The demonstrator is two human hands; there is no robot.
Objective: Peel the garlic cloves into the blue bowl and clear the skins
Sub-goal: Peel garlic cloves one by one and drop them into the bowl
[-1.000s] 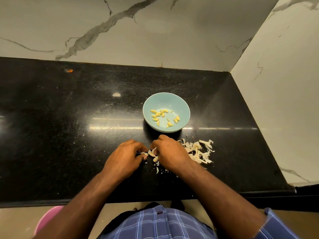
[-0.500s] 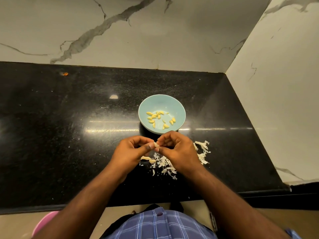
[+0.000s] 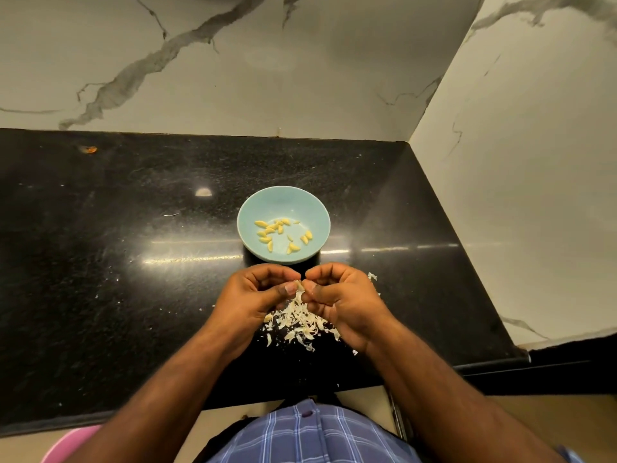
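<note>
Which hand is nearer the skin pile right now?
Right. The right hand lies over the skin pile, covering its right part; the left hand sits at the pile's left edge. Both pinch one clove.

Both forearms are bare up to the lower edge of the view, and the left hand [image 3: 253,297] and right hand [image 3: 344,300] carry no rings or watch. A blue plaid shirt [image 3: 310,436] with white and darker blue lines covers the torso; one small dark button [image 3: 305,413] shows on its placket.
</note>
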